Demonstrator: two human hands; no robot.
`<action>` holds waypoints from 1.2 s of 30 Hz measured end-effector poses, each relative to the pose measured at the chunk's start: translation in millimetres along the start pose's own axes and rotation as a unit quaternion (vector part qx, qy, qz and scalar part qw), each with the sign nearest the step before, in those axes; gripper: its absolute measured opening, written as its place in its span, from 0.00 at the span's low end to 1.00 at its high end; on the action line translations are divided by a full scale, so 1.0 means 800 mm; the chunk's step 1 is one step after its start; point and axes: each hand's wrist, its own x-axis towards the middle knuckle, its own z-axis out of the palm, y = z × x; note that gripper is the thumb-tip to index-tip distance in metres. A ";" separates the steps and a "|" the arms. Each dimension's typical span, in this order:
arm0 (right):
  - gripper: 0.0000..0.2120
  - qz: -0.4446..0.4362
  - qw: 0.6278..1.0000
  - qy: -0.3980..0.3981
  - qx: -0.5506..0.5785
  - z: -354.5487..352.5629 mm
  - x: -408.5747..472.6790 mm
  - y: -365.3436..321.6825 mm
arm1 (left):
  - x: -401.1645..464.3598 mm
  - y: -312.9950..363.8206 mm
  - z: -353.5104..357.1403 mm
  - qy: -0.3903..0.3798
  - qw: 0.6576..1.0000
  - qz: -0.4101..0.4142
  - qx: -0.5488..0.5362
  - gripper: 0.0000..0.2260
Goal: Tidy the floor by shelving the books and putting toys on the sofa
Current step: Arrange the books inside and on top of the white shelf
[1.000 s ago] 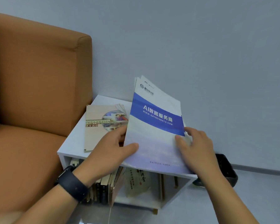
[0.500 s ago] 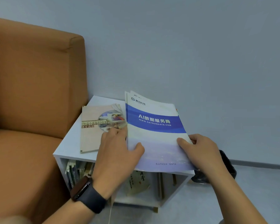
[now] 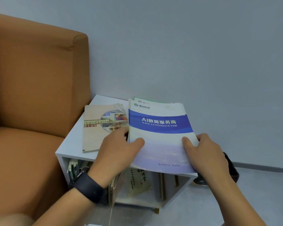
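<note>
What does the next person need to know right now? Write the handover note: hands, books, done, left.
Left hand: grips the left edge of the blue-banded booklets, thumb on the cover.
Right hand: grips their right edge, thumb on top.
The booklets, several in a stack, lie on top of the white shelf unit, their near edge overhanging the front.
A beige book lies flat beside them on the left, near the orange sofa.
Done: more books stand in the compartment below.
Left: let go of or shelve the booklets and the beige book. No toys or floor clutter are in view; check the floor.
</note>
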 end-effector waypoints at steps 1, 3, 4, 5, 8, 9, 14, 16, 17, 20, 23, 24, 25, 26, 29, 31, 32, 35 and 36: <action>0.18 -0.002 1.000 0.004 0.006 -0.001 -0.002 -0.002 | 0.004 -0.001 -0.005 0.009 0.998 -0.029 -0.050 0.12; 0.17 -0.005 1.000 0.011 0.024 -0.003 -0.004 -0.006 | 0.013 -0.004 -0.017 0.020 0.984 -0.081 -0.154 0.15; 0.16 -0.007 0.999 0.014 0.032 -0.003 -0.006 -0.007 | 0.015 -0.003 -0.022 0.003 0.975 -0.104 -0.199 0.12; 0.15 -0.010 0.999 0.015 0.040 -0.003 -0.007 -0.008 | 0.017 -0.002 -0.025 -0.027 0.964 -0.128 -0.234 0.10; 0.15 -0.023 0.998 0.003 0.063 0.001 -0.009 -0.007 | 0.014 0.001 -0.022 -0.111 0.935 -0.172 -0.289 0.09; 0.15 -0.030 0.997 -0.006 0.066 0.002 -0.007 -0.007 | 0.013 -0.001 -0.019 -0.124 0.933 -0.171 -0.291 0.09; 0.10 -0.072 0.988 -0.024 0.134 0.003 0.003 -0.008 | 0.006 -0.001 -0.015 -0.201 0.906 -0.144 -0.344 0.20; 0.09 -0.086 0.981 -0.028 0.173 0.004 0.003 -0.012 | 0.008 -0.006 -0.023 -0.187 0.903 -0.127 -0.365 0.26; 0.11 -0.093 0.977 -0.032 0.190 0.005 0.003 -0.016 | 0.009 -0.009 -0.031 -0.175 0.902 -0.113 -0.378 0.28; 0.19 -0.157 0.975 0.000 0.154 0.016 -0.003 -0.029 | 0.015 -0.023 -0.066 -0.141 0.907 -0.052 -0.394 0.33; 0.27 -0.296 0.953 0.023 0.064 0.037 -0.030 -0.048 | 0.018 -0.034 -0.102 -0.070 0.930 -0.006 -0.362 0.30; 0.29 -0.330 0.943 0.004 0.032 0.045 -0.041 -0.053 | 0.019 -0.038 -0.113 -0.046 0.936 0.004 -0.350 0.29; 0.31 -0.353 0.935 -0.019 -0.002 0.054 -0.050 -0.055 | 0.021 -0.042 -0.121 -0.027 0.939 0.014 -0.341 0.28; 0.32 -0.370 0.928 -0.037 -0.032 0.064 -0.055 -0.054 | 0.022 -0.046 -0.129 -0.008 0.942 0.024 -0.334 0.28; 0.36 -0.396 0.912 -0.023 -0.104 0.088 -0.045 -0.040 | 0.026 -0.057 -0.142 0.041 0.950 0.061 -0.303 0.28; 0.35 -0.391 0.912 -0.007 -0.125 0.097 -0.030 -0.037 | 0.028 -0.060 -0.144 0.067 0.951 0.089 -0.290 0.28; 0.34 -0.387 0.913 0.002 -0.129 0.101 -0.023 -0.037 | 0.028 -0.059 -0.143 0.077 0.950 0.101 -0.285 0.28; 0.32 -0.374 0.916 0.049 -0.139 0.109 -0.003 -0.039 | 0.026 -0.057 -0.138 0.099 0.950 0.140 -0.261 0.27; 0.32 -0.374 0.915 0.054 -0.141 0.108 0.005 -0.040 | 0.026 -0.058 -0.137 0.101 0.951 0.149 -0.252 0.27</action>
